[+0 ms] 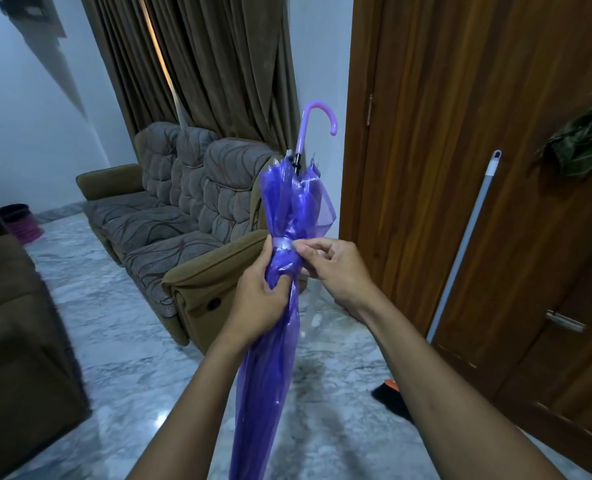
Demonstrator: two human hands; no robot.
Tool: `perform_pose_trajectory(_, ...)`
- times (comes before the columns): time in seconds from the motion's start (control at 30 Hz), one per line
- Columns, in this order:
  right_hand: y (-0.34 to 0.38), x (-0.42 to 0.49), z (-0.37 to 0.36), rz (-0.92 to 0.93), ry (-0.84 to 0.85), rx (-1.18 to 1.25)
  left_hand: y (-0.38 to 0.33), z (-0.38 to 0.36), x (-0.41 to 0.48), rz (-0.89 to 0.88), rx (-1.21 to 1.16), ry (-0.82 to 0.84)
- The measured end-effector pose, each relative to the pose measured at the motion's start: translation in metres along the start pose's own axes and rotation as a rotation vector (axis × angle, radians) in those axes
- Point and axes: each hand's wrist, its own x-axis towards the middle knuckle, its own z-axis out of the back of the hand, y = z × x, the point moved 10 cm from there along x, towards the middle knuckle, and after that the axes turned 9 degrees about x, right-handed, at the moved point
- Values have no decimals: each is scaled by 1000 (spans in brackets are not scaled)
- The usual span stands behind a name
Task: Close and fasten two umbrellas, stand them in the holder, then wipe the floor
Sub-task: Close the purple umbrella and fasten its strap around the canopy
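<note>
A folded purple see-through umbrella (273,341) is held upright in front of me, its pale purple hooked handle (317,116) at the top. My left hand (258,299) grips the gathered canopy at mid-length. My right hand (336,268) pinches the end of the pale strap (282,244) that is wrapped round the canopy. The umbrella's lower tip runs out of view at the bottom. No second umbrella can be seen. A dark round container (19,221), perhaps the holder, stands on the floor at far left.
A brown patterned sofa (183,216) stands along the curtain, a second armchair (14,323) at left. A mop pole (464,244) leans on the wooden door (495,168) at right, its dark head (389,396) on the marble floor (121,358).
</note>
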Motion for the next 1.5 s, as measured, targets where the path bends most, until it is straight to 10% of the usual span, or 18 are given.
perform_pose_trajectory(0.2,-2,-12,17,-52,-253,178,2,-3,0,93,-214,8)
perform_pose_trajectory(0.47,-10,-9,5,-177,-102,226,-2,-7,-5,112,-350,136)
perform_pose_trajectory(0.63,-3,-14,12,-130,-188,144,4,10,3,75,98,41)
perform_pose_trajectory(0.87,10,-14,11,3,-276,-27,-12,-6,-11,-31,120,31)
perform_pose_trajectory(1.3,0,-13,-3,-129,-52,418,-16,12,-12,-4,-225,-20)
perform_pose_trajectory(1.5,-3,-16,-2,-81,-13,217,-13,6,-17,39,-303,51)
